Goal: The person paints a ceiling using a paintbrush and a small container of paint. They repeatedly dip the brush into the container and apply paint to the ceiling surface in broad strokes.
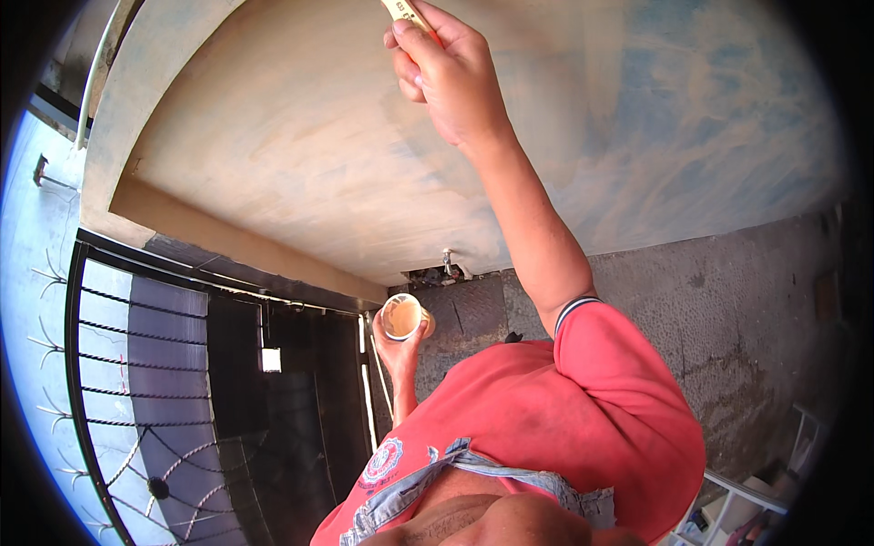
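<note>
My right hand (pixel 444 80) is raised high against the wall (pixel 273 155), gripping the pale wooden handle of a paintbrush (pixel 407 18) with some red on it, whose bristles are out of view past the top edge. The wall has streaky beige paint over pale blue. Low at centre, my left hand (pixel 401 355) holds a cup (pixel 403 316) with beige paint inside. Beyond the cup, a small metal tap (pixel 447 261) sticks out near the bottom of the wall.
A black metal gate (pixel 146 397) with twisted bars and spikes stands at the left. Below the wall runs a rough grey concrete floor (pixel 692 300). A white metal frame with assorted items (pixel 737 505) is at the lower right. A raised beige border (pixel 218 241) edges the painted wall.
</note>
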A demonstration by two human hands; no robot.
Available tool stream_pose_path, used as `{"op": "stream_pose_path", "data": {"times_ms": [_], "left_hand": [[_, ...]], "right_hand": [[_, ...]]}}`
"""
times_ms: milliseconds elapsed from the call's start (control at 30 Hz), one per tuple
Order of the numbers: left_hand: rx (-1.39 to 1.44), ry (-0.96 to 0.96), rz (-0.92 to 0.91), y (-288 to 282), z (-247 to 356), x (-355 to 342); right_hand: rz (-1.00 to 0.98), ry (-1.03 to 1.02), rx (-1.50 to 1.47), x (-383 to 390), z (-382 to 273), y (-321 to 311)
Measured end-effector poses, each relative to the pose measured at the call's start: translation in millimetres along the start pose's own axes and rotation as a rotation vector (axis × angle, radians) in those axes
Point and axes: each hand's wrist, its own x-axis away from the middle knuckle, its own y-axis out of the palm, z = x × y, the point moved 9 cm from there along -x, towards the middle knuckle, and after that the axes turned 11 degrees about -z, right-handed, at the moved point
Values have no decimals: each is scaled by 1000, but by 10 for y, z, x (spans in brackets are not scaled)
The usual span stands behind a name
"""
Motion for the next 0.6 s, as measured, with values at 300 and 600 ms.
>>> {"op": "stream_pose_path", "data": {"times_ms": [300, 600], "left_hand": [[-6, 10, -32, 24, 61, -22], [-92, 35, -38, -7, 11, -31]], "right_hand": [[12, 15, 46, 365, 154, 96], [123, -190, 171, -32, 85, 153]]}}
